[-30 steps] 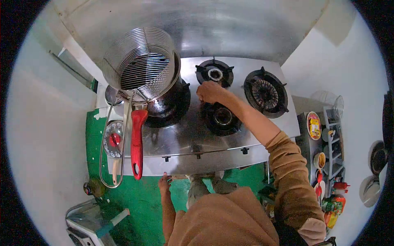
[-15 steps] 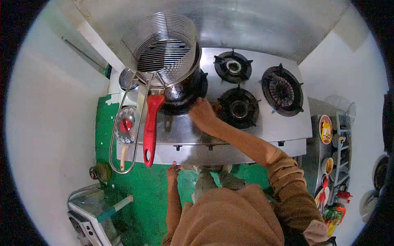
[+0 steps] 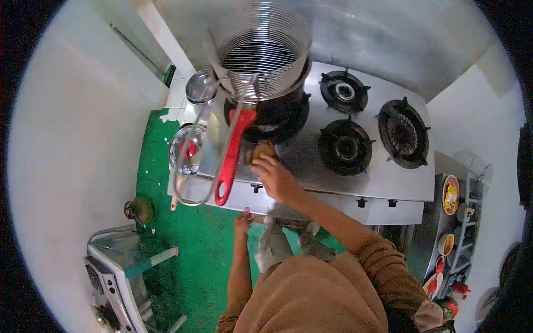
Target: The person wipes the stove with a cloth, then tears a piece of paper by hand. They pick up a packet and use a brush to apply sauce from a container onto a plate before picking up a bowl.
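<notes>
My right hand (image 3: 276, 178) has its fingers on a brown, cloth-like pad (image 3: 261, 151), pressed to the steel stove top (image 3: 300, 161) in front of the back-left burner. Just left of it is the red handle (image 3: 236, 150) of a dark pot (image 3: 277, 111), which sits on that burner. A wire basket (image 3: 261, 66) rests on the pot, its long wire handle sticking out over the stove's front. Low by the front edge, my left hand (image 3: 243, 219) is closed at the stove's front panel. What its fingers hold, if anything, is hidden.
Other burners (image 3: 347, 147) with black grates stand to the right. A glass lid (image 3: 187, 149) and a metal bowl (image 3: 200, 87) are at the stove's left side. A side counter with bowls (image 3: 446, 244) and a rack is at right. A white appliance (image 3: 111, 288) stands lower left.
My right hand has moved from beside the burner toward the stove's front edge, and the brown pad now shows under its fingers. The view has shifted; my left hand stays by the front edge.
</notes>
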`<action>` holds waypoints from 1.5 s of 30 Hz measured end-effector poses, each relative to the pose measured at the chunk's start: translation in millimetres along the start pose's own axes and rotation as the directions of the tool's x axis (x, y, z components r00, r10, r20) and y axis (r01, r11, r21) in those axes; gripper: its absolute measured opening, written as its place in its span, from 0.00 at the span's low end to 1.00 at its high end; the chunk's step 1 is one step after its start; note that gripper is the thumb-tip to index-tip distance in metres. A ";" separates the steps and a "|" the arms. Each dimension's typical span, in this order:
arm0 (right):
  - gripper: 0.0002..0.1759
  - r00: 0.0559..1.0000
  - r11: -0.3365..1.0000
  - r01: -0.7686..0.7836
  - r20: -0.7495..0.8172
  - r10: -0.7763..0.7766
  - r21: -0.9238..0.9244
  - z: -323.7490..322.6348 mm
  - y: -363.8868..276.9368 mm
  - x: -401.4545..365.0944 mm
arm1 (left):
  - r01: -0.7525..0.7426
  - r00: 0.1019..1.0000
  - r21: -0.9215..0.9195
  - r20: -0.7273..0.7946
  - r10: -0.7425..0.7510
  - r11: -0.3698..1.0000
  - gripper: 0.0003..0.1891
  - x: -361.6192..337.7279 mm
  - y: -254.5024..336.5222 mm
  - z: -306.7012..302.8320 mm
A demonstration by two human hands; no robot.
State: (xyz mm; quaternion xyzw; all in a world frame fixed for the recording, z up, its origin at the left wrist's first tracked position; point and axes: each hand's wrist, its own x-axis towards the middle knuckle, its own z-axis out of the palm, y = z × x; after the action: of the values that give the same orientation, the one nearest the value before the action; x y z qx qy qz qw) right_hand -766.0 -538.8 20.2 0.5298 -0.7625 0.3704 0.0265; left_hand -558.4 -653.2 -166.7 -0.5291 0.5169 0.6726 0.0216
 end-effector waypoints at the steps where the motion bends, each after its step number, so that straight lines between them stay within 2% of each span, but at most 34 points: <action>1: 0.21 1.000 1.000 0.008 0.002 -0.008 0.002 7.1 -4.4 3.1 | -0.027 0.999 -0.002 0.027 0.027 1.000 0.23 1.2 -2.2 -0.6; 4: 0.18 0.999 0.993 0.025 0.019 -0.027 0.112 39.9 -12.5 12.0 | -0.093 0.995 -0.010 0.023 0.093 0.996 0.22 4.9 -6.3 -0.9; 6: 0.18 0.994 0.993 0.105 0.017 -0.107 0.061 60.8 -12.1 26.1 | -0.263 0.950 0.255 0.237 0.203 0.930 0.22 8.6 -3.2 -11.7; 7: 0.19 0.936 0.976 0.144 0.344 -0.080 -0.164 63.4 -11.7 31.7 | -0.271 0.955 0.314 0.205 0.214 0.910 0.23 9.2 -3.1 -11.0; 8: 0.19 0.939 0.976 0.134 0.336 -0.069 -0.174 78.4 -13.1 42.9 | -0.278 0.952 0.319 0.218 0.216 0.906 0.23 10.4 -0.1 -13.6; 10: 0.29 1.000 0.999 -0.005 -0.023 0.004 -0.041 116.6 -17.7 71.6 | -0.150 0.943 0.114 0.315 0.108 0.982 0.18 17.2 -3.4 -17.9; 11: 0.26 0.999 0.998 -0.029 -0.037 0.027 -0.055 129.5 -15.3 83.4 | -0.154 0.938 0.120 0.329 0.107 0.981 0.18 23.4 -6.1 -23.0; 13: 0.25 0.993 0.994 -0.087 -0.090 0.081 -0.060 135.9 -19.8 117.9 | -0.063 0.837 -0.084 0.538 0.098 0.995 0.16 59.7 -37.9 -36.4; 14: 0.23 0.983 0.990 -0.134 -0.133 0.126 -0.051 131.3 -23.9 132.9 | -0.059 0.829 -0.070 0.552 0.088 0.996 0.16 82.1 -57.1 -42.2; 15: 0.22 0.974 0.987 -0.163 -0.162 0.159 -0.010 117.9 -31.7 146.8 | -0.314 0.765 0.000 0.593 0.252 0.950 0.15 108.1 -79.2 -45.5; 17: 0.23 0.968 0.980 -0.199 -0.157 0.195 -0.014 128.9 -20.0 159.6 | -0.745 0.513 0.078 0.700 0.496 0.662 0.17 136.5 -109.0 -51.1; 18: 0.23 0.964 0.975 -0.223 -0.150 0.219 -0.006 133.7 -18.6 160.6 | -0.741 0.509 0.086 0.718 0.475 0.666 0.17 128.0 -98.7 -54.3; 19: 0.24 0.943 0.942 -0.332 -0.015 0.333 0.048 109.7 -37.1 161.2 | -0.556 0.638 0.203 0.726 0.257 0.806 0.17 113.5 -73.5 -52.5; 20: 0.24 0.936 0.936 -0.348 -0.034 0.350 0.046 109.8 -39.6 148.1 | -0.348 0.712 0.320 0.702 0.026 0.881 0.18 105.2 -54.8 -48.3; 21: 0.24 0.948 0.948 -0.318 -0.025 0.318 -0.008 115.0 -46.0 128.2 | -0.846 0.456 0.197 0.748 0.482 0.495 0.19 115.8 -80.4 -51.9; 22: 0.25 0.958 0.956 -0.286 -0.007 0.287 -0.065 116.7 -52.8 106.1 | -0.849 0.445 0.190 0.759 0.474 0.493 0.19 100.8 -65.5 -44.8; 23: 0.25 0.961 0.958 -0.276 0.010 0.278 -0.073 109.5 -57.4 83.2 | -0.363 0.728 -0.071 0.601 0.330 0.929 0.18 72.4 -33.1 -33.6; 24: 0.25 0.963 0.961 -0.264 0.028 0.267 -0.082 98.7 -60.6 57.4 | 0.256 0.850 -0.404 0.527 -0.005 0.878 0.17 52.9 -8.5 -23.8; 25: 0.24 0.871 0.789 -0.407 -0.064 0.487 0.461 103.4 -49.5 22.3 | 0.262 0.843 -0.397 0.537 -0.009 0.880 0.17 50.7 -0.4 -20.3; 26: 0.24 0.725 0.370 -0.328 -0.020 0.689 0.869 105.8 -35.5 -12.6 | 0.135 0.812 -0.210 0.584 0.013 0.968 0.17 51.5 8.4 -23.5; 27: 0.22 0.784 0.745 -0.460 -0.174 0.596 0.483 71.3 -36.3 -32.0 | -0.011 0.774 -0.017 0.632 0.019 1.000 0.16 54.5 15.5 -30.9; 28: 0.21 0.861 0.879 -0.473 -0.241 0.448 -0.055 33.2 -35.5 -47.0 | -0.169 0.731 0.169 0.682 0.009 0.971 0.15 57.4 21.2 -38.9; 30: 0.19 0.719 0.773 -0.573 -0.284 0.634 0.274 -1.2 -22.5 -84.6 | -0.488 0.631 0.459 0.773 -0.063 0.742 0.14 61.1 25.7 -48.5; 31: 0.19 0.699 0.760 -0.591 -0.298 0.650 0.271 -11.5 -20.1 -88.6 | -0.493 0.615 0.465 0.784 -0.083 0.735 0.14 70.6 9.7 -51.2; 33: 0.21 0.718 0.765 -0.625 -0.497 0.487 -0.154 -31.4 -19.0 -90.7 | -0.458 0.517 0.170 0.849 0.106 0.873 0.14 108.5 -42.6 -54.4; 35: 0.13 0.693 0.796 -0.575 -0.631 0.350 -0.190 -7.1 -30.7 -69.9 | -0.519 0.542 0.270 0.838 0.068 0.811 0.15 132.7 -57.9 -58.8; 37: 0.13 0.722 0.810 -0.573 -0.542 0.430 -0.120 52.5 -32.2 -47.5 | -0.575 0.567 0.363 0.823 0.038 0.733 0.16 151.2 -51.4 -64.7; 38: 0.16 0.753 0.814 -0.573 -0.452 0.479 -0.093 89.9 -35.1 -40.4 | -0.689 0.415 0.265 0.907 0.068 0.675 0.16 158.8 -45.5 -73.2; 39: 0.16 0.727 0.791 -0.605 -0.465 0.505 -0.088 114.2 -46.9 -23.0 | -0.777 0.243 0.146 0.967 0.077 0.613 0.17 157.7 -45.2 -75.2; 40: 0.17 0.833 0.875 -0.472 -0.379 0.402 -0.111 130.3 -53.6 -3.9 | -0.775 0.218 0.143 0.975 0.048 0.615 0.17 140.4 -37.8 -69.4; 41: 0.19 0.916 0.938 -0.325 -0.285 0.281 -0.120 130.0 -55.6 -1.0 | -0.473 0.575 0.365 0.818 -0.034 0.802 0.19 109.5 -17.0 -67.4; 42: 0.19 0.903 0.925 -0.358 -0.300 0.307 -0.129 114.7 -55.3 -11.6 | -0.075 0.816 0.456 0.539 -0.208 0.887 0.22 77.1 9.1 -62.9; 44: 0.20 0.957 0.979 -0.146 -0.270 0.104 -0.143 72.5 -52.5 -37.5 | -0.067 0.795 0.518 0.545 -0.268 0.853 0.25 34.4 51.9 -51.0; 45: 0.18 0.932 0.962 -0.180 -0.349 0.099 -0.208 56.2 -49.8 -61.9 | -0.048 0.790 0.557 0.529 -0.309 0.829 0.29 24.8 61.9 -45.9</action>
State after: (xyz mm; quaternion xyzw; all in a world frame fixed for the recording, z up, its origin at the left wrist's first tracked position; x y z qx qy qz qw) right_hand -678.0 -531.4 -20.6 0.3962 -0.8212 0.3628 0.1924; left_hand -573.3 -727.7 -139.0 -0.2966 0.6121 0.6262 0.3811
